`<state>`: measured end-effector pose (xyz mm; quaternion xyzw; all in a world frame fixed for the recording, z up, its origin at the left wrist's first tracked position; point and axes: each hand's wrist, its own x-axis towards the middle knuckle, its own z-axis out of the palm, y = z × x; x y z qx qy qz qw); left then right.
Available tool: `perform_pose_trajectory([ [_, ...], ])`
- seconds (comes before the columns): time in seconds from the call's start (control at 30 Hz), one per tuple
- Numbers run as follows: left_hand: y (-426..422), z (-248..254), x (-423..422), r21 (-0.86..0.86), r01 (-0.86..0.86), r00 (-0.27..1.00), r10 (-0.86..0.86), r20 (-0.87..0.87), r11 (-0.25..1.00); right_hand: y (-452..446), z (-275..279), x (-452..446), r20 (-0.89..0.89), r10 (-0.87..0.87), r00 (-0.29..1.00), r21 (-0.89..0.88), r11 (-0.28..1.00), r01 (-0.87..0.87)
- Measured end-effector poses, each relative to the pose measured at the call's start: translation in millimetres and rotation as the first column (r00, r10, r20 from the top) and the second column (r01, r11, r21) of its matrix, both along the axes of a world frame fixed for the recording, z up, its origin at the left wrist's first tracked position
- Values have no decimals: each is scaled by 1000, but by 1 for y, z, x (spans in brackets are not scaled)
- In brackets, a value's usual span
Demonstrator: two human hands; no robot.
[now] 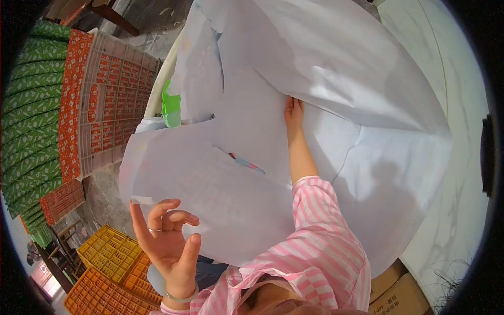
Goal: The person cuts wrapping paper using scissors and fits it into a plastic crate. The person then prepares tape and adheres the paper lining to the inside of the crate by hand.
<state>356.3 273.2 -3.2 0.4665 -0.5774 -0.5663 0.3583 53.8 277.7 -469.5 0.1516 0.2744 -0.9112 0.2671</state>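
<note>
A large white sheet (252, 115), creased and torn in places, spreads before me. Through a slit left of its middle, something coloured shows. My right hand (294, 109) reaches far over the sheet, its fingers at a fold and partly hidden by the fold's edge; what they hold, if anything, cannot be made out. My left hand (170, 239) is raised at the sheet's lower left edge, palm up, fingers apart and curled. A small white strip (142, 200) is at the tip of its index finger. A bright green piece (170, 106) shows at the sheet's left edge.
A pale plastic crate (118, 100) with red patterned cloth stands at the left, beside green patterned fabric (31, 105). Yellow crates (109, 252) and orange crates (107, 294) are at lower left. A cardboard box (401, 296) lies at lower right, near a marbled white surface (464, 94).
</note>
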Motion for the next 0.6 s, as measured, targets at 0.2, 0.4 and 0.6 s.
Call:
perform_pose_trajectory([
  [0.2,0,0,-1,-6,0,1000,0,6,1000,9,6,4,1,48,999,-57,997,-47],
  [0.4,-2,1,-3,-7,-12,1000,12,-6,1000,12,11,12,42,66,997,-128,990,-60],
  [0.6,-3,0,-1,1,-13,1000,13,-4,1000,5,12,23,-59,15,998,-300,954,-32],
])
